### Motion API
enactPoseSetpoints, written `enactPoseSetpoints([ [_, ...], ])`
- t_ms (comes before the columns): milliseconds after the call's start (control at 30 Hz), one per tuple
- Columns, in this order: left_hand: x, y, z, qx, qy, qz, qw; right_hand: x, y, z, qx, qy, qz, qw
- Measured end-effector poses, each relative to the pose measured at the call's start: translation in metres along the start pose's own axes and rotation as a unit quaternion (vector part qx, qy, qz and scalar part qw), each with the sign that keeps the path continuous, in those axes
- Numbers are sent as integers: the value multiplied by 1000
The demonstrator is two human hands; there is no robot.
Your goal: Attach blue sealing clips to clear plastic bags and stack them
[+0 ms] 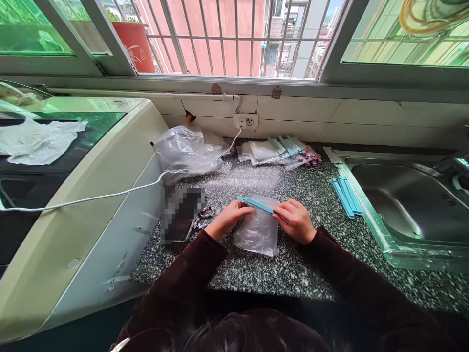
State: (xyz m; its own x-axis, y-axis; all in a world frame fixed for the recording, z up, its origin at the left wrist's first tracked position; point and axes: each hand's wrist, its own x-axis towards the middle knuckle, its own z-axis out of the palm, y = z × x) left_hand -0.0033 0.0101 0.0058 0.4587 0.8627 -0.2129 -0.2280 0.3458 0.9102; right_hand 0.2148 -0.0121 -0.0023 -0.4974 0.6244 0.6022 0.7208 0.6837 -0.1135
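A small clear plastic bag (257, 233) lies on the speckled granite counter (293, 274), with a light blue sealing strip (255, 204) across its top. My left hand (229, 218) pinches the strip's left end and the bag's corner. My right hand (295, 220) pinches the strip's right end. Both hands are closed on the strip and bag.
Several loose blue strips (346, 197) lie by the steel sink (410, 205) on the right. A pile of finished bags (278, 151) sits at the back. A large crumpled plastic bag (186, 154), a white cable (110, 194) and a washing machine (73, 205) are on the left. A blurred object (179, 214) lies beside my left hand.
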Motion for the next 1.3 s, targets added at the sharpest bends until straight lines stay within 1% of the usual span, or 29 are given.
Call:
enactPoseSetpoints([
  [133,0,0,-4,47,4,18,999,0,-2,-1,-10,-14,4,1000],
  [233,0,0,-4,81,35,31,996,1,-3,-1,-28,-23,-2,999],
  [367,2,-1,-1,118,85,32,989,1,-4,-1,-45,-28,-16,998],
  [533,2,-2,1,95,91,29,991,1,-6,0,-41,-25,-20,999],
  [600,2,-3,0,74,89,30,993,0,-5,0,-11,-9,2,1000],
  [667,1,-2,-2,58,80,40,994,-1,-1,0,50,18,59,997],
  [733,1,-1,-4,54,65,54,995,-1,5,-2,133,25,143,980],
  [767,1,-1,-5,54,59,60,995,-1,7,-3,178,9,184,967],
  [833,1,0,-6,55,50,69,995,1,11,-6,266,-59,243,931],
  [900,0,0,-7,59,45,76,994,4,10,-8,337,-134,273,891],
  [933,0,-1,-8,64,42,79,994,5,8,-9,363,-160,284,873],
  [967,0,-1,-8,70,39,81,994,6,6,-10,384,-176,296,857],
  [1033,0,-2,-7,84,32,80,993,7,2,-10,410,-186,322,833],
  [1100,0,-2,-7,96,25,76,992,7,-1,-9,425,-181,339,820],
  [1200,0,-1,-5,111,23,77,991,6,-3,-7,431,-163,348,817],
  [1300,0,1,-4,124,47,91,987,4,-3,-4,438,-140,359,812],
])
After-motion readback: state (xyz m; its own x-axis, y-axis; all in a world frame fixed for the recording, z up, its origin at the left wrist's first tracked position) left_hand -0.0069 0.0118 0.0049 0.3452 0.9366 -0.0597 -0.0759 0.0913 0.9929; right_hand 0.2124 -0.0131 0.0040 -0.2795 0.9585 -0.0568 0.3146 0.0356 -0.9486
